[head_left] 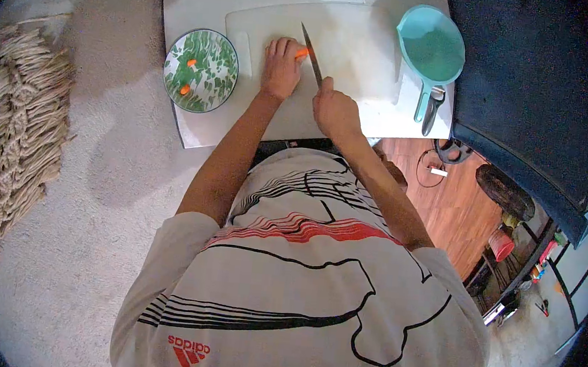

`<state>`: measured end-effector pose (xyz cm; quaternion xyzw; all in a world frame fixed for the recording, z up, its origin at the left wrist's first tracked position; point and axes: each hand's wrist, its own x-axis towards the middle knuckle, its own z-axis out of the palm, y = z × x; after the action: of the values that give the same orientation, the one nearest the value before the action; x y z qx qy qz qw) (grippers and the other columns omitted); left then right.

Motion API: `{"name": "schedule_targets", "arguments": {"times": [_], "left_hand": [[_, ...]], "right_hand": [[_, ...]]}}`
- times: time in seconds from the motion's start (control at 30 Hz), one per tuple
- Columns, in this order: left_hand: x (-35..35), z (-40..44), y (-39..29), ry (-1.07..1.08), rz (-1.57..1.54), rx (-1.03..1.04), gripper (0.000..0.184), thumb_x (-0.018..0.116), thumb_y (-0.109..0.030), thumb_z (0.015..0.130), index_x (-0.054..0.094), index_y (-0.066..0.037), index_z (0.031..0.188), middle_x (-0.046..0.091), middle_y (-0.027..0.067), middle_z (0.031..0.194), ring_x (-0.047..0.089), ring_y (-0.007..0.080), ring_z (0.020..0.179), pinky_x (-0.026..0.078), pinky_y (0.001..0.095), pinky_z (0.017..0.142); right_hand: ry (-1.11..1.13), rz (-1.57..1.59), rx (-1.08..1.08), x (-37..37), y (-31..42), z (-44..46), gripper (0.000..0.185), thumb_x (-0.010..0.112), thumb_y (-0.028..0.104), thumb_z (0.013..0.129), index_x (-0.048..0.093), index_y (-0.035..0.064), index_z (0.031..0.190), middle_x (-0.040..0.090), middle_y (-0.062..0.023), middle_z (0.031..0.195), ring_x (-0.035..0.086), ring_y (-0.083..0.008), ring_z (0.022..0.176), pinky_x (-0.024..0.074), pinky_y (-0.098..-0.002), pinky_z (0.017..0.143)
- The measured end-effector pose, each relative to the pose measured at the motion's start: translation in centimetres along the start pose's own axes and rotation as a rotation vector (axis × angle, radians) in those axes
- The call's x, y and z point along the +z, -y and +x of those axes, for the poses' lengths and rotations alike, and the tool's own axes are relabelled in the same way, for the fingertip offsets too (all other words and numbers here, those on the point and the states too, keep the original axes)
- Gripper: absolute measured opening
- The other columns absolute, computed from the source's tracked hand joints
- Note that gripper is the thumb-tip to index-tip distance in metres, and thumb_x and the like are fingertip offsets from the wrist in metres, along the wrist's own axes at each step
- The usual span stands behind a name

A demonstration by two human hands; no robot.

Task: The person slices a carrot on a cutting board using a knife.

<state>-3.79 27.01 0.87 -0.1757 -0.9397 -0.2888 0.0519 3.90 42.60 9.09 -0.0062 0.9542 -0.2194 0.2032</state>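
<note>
On the pale cutting board point(358, 34), my left hand point(281, 67) holds an orange carrot piece point(301, 53), which sticks out to the right of its fingers. My right hand point(336, 111) is closed around the handle of a knife point(311, 54). The blade points up and to the left, at the carrot's right end; whether it touches the carrot is too small to tell. Left of the board stands a green-and-white patterned plate point(212, 73) with two small orange pieces point(185, 89) on it.
A turquoise handled strainer point(431, 44) lies at the table's right, with a black-handled peeler point(430, 115) beside its handle. A dark padded surface point(530, 86) borders the table on the right. A stringy beige bundle point(12, 135) is at the far left.
</note>
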Motion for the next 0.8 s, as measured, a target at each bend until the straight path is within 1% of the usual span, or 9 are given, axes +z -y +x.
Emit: {"name": "schedule_targets", "arguments": {"times": [0.07, 0.17, 0.37, 0.57, 0.67, 0.8], "left_hand": [[-0.7, 0.0, -0.6, 0.037, 0.005, -0.043, 0.028, 0.066, -0.011, 0.087, 0.059, -0.007, 0.114, 0.056, 0.0147, 0.119, 0.051, 0.0370, 0.115, 0.039, 0.0494, 0.103], [0.5, -0.3, 0.4, 0.020, 0.003, -0.026, 0.029, 0.065, -0.011, 0.087, 0.059, -0.008, 0.116, 0.056, 0.0145, 0.121, 0.050, 0.0367, 0.117, 0.038, 0.0490, 0.105], [0.1, -0.5, 0.2, 0.015, 0.092, 0.018, 0.032, 0.065, -0.011, 0.087, 0.058, -0.006, 0.117, 0.056, 0.0148, 0.122, 0.050, 0.0364, 0.118, 0.038, 0.0487, 0.105], [0.2, -0.4, 0.2, 0.008, 0.098, 0.031, 0.033, 0.066, -0.012, 0.087, 0.057, -0.006, 0.118, 0.055, 0.0148, 0.122, 0.049, 0.0357, 0.119, 0.038, 0.0485, 0.105], [0.4, -0.4, 0.0, 0.004, 0.104, -0.017, 0.034, 0.066, -0.013, 0.087, 0.056, -0.005, 0.118, 0.054, 0.0152, 0.123, 0.049, 0.0356, 0.118, 0.038, 0.0491, 0.104], [0.8, -0.5, 0.5, 0.025, 0.082, -0.010, 0.034, 0.066, -0.013, 0.087, 0.055, -0.005, 0.118, 0.054, 0.0152, 0.123, 0.049, 0.0356, 0.118, 0.038, 0.0490, 0.103]], "right_hand": [[-0.036, -0.013, -0.022, 0.3, 0.0, 0.2, 0.022, 0.049, 0.021, 0.098, 0.045, -0.0004, 0.102, 0.068, -0.0247, 0.070, 0.069, -0.0427, 0.065, 0.0556, -0.0519, 0.058], [-0.080, -0.033, -0.005, 0.1, -0.5, 0.8, 0.021, 0.051, 0.020, 0.097, 0.046, 0.0002, 0.102, 0.067, -0.0237, 0.069, 0.068, -0.0421, 0.063, 0.0550, -0.0517, 0.056], [-0.075, -0.047, -0.047, 0.9, -0.5, 1.0, 0.022, 0.051, 0.020, 0.097, 0.047, -0.0008, 0.102, 0.067, -0.0229, 0.069, 0.069, -0.0411, 0.063, 0.0552, -0.0513, 0.056], [-0.063, -0.069, -0.086, 1.7, -0.6, 1.3, 0.022, 0.052, 0.019, 0.095, 0.046, -0.0009, 0.102, 0.068, -0.0219, 0.069, 0.070, -0.0391, 0.064, 0.0557, -0.0492, 0.057], [-0.041, -0.122, -0.076, 1.4, -0.1, 1.3, 0.022, 0.053, 0.017, 0.094, 0.046, -0.0016, 0.102, 0.068, -0.0221, 0.070, 0.070, -0.0386, 0.066, 0.0560, -0.0483, 0.058], [0.006, -0.107, -0.052, 2.6, -0.5, 1.8, 0.022, 0.053, 0.017, 0.093, 0.046, -0.0019, 0.102, 0.069, -0.0226, 0.071, 0.071, -0.0383, 0.068, 0.0564, -0.0476, 0.059]]}}
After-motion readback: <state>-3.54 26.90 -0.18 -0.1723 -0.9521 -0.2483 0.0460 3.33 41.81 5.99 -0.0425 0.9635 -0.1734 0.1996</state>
